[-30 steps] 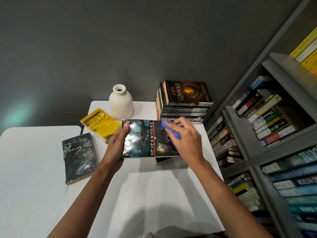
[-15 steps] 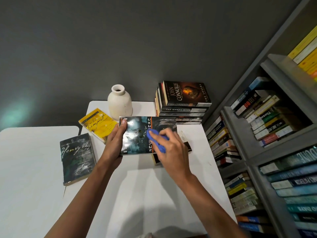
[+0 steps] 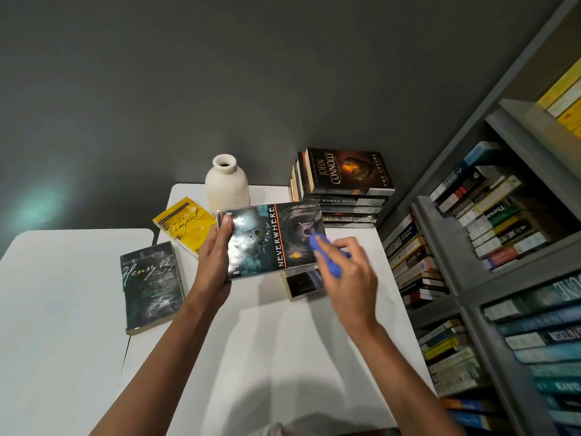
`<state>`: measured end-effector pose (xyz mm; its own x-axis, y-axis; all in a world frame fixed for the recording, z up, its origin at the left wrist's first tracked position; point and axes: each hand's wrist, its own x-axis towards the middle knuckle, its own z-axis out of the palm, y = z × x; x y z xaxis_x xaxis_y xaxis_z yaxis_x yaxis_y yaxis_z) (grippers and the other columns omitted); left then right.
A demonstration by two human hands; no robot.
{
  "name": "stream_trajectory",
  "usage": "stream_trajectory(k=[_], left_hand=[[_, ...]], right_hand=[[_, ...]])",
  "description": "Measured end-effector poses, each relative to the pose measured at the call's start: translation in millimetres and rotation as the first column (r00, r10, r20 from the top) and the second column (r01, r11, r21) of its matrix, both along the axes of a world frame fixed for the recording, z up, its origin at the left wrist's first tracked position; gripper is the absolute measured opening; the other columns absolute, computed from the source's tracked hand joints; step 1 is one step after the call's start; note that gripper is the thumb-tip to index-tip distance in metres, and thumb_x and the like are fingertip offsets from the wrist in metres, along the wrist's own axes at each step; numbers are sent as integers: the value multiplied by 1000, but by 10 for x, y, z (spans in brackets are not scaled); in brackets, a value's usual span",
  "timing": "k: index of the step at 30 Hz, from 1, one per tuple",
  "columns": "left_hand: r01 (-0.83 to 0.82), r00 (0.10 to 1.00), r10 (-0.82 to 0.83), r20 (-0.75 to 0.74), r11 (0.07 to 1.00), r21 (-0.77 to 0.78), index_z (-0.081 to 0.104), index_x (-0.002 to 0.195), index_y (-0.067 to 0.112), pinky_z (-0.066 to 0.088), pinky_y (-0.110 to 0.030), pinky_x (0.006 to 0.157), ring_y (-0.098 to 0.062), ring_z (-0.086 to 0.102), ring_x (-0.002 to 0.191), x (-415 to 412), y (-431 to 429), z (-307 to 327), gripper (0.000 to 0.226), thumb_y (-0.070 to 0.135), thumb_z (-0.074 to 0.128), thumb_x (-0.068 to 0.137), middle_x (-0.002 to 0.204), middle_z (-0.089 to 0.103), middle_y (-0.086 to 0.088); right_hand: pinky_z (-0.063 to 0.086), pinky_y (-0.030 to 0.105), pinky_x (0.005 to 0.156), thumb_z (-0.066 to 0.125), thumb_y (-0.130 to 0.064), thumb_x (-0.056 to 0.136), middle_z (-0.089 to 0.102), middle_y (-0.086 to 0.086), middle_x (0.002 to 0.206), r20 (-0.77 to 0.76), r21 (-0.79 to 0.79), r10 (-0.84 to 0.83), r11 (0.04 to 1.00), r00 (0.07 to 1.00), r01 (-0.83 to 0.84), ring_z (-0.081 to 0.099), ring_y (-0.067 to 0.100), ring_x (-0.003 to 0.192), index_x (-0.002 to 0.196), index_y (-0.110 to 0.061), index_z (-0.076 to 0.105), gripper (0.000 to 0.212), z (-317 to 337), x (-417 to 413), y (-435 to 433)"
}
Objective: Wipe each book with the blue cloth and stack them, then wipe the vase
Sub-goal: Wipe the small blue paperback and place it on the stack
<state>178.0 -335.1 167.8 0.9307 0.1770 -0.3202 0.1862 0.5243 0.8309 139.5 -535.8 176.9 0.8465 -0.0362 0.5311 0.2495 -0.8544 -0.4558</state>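
The left hand [image 3: 213,262] is holding the book [image 3: 267,243] above the counter [image 3: 283,357], with the cover turned up toward the person, so that almost the whole cover is free for wiping. Its fingers [image 3: 227,225] are clamped on the left edge only, the thumb lying on the cover, and I think this is to leave room for the cloth.

The right hand [image 3: 349,275] is gripping the cloth [image 3: 327,256], bunched between its curled fingers [image 3: 342,247], and is pressing it on the right part of the cover, near the lower corner. This hand is looking a little blurred, so it is probably making a wiping stroke.

The stack [image 3: 345,196] is standing at the far right of the counter, against the wall. The held book is probably going there after the wiping. A yellow book [image 3: 185,225] and a dark book [image 3: 151,284] are lying flat on the left, well apart from the stack, and they seem to be waiting for their turn. A small book [image 3: 301,284] is lying under the held one.

The vase [image 3: 227,184] is standing upright at the back, between the yellow book and the stack. No hand is touching it, because it comes last.
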Motion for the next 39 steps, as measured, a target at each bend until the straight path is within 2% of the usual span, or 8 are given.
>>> stream_trajectory(k=[2, 8, 13, 20, 25, 31, 36, 39], left_hand=[[-16, 1000, 16, -2, 1000, -12, 56, 131, 9, 54, -48, 92, -31, 62, 116, -20, -30, 15, 56, 46, 61, 89, 128, 64, -14], [-41, 999, 41, 10, 999, -12, 55, 132, 5, 55, -45, 92, -36, 61, 116, -25, -99, 33, 60, 46, 61, 89, 128, 63, -20], [-72, 997, 73, 10, 996, -46, 54, 134, 7, 60, -35, 77, -24, 67, 104, -53, -61, 53, 66, 47, 60, 82, 124, 66, -13], [-37, 993, 18, -116, 986, -161, 56, 134, 14, 60, -41, 77, -28, 68, 106, -60, -137, 32, 62, 53, 55, 86, 124, 68, -12], [-29, 984, -15, -176, 970, -243, 63, 116, 17, 61, -40, 56, -19, 75, 75, -27, -167, 43, 36, 45, 48, 98, 93, 77, -3], [35, 966, -116, -233, 945, -324, 64, 95, 14, 59, -30, 52, -17, 72, 59, -47, -302, 69, 36, 44, 45, 100, 71, 75, -5], [3, 970, -83, -230, 946, -326, 62, 97, 18, 58, -44, 60, -18, 73, 61, -43, -234, 66, 28, 40, 47, 100, 72, 76, -3], [-11, 967, -81, -242, 934, -356, 63, 98, 17, 59, -42, 55, -19, 73, 61, -55, -316, 92, 29, 41, 46, 100, 74, 76, -4]], right_hand=[[49, 35, 58, 58, -31, 87, 55, -2, 89, -1, 56, -62, 996, 998, 62, 54, 20, 72, 114, -25, 70, 30, 12, 34, 25], [47, 30, 60, 61, -31, 85, 58, -3, 88, 45, -44, 157, 987, 987, -155, 55, 19, 74, 113, -26, 71, 29, -9, -179, 512], [48, 34, 58, 58, -31, 88, 54, -1, 87, 52, 83, -63, 995, 997, 58, 52, 19, 70, 116, -24, 70, 31, -12, 13, 88], [51, 31, 67, 61, -30, 89, 55, -2, 94, 108, 16, 156, 987, 982, -159, 55, 19, 79, 118, -29, 67, 30, -50, -176, 324], [52, 38, 67, 56, -24, 93, 48, -2, 99, 131, 167, -79, 984, 988, 57, 55, 20, 83, 123, -23, 64, 31, -6, 47, 84], [50, 31, 71, 63, -23, 88, 47, -6, 103, 172, -33, 194, 981, 966, -191, 55, 19, 85, 122, -28, 64, 34, -118, -222, 493], [53, 38, 67, 57, -21, 92, 49, 0, 103, 164, 137, -66, 990, 984, 43, 55, 20, 83, 124, -24, 62, 33, 37, 157, -69], [54, 38, 69, 57, -18, 93, 45, -1, 105, 161, 203, -60, 979, 985, 26, 55, 21, 85, 124, -22, 61, 32, -1, 146, 95]])
